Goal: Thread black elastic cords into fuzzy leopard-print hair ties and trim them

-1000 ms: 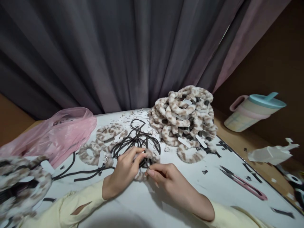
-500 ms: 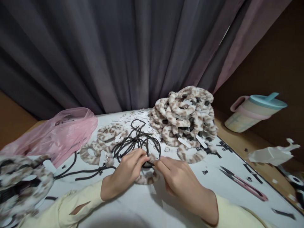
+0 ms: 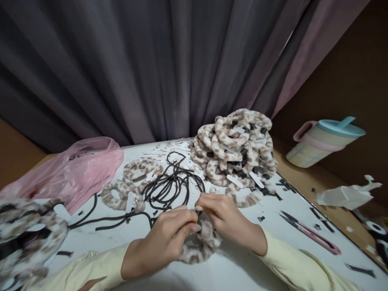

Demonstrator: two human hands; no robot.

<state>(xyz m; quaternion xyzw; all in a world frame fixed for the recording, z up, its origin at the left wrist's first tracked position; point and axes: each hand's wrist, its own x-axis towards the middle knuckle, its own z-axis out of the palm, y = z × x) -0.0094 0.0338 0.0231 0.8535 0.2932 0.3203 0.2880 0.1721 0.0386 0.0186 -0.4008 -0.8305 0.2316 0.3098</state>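
Left hand (image 3: 165, 238) and right hand (image 3: 226, 213) at a furry ring (image 3: 194, 255)
Each grip pinches dark cord (image 3: 199, 213); a black coil (image 3: 175, 173) lies beyond the ring.

From where I stood, a dark curtain (image 3: 136, 64) hung in deep folds behind the white table (image 3: 242, 266), turning pinkish toward the right, where a thin bright slit showed. A brown wall (image 3: 348, 72) rose beside it. On the left, a thin pink bag (image 3: 100, 161) lay crumpled, a few dark marks on it. Over on the right, a pale cup (image 3: 315, 151) with a blue lid and pink handle sat on a wooden surface (image 3: 280, 167). Nearer me was something white (image 3: 345, 197), its kind unclear. Pink-handled snips (image 3: 315, 236) lay on the tabletop, blades slightly apart.
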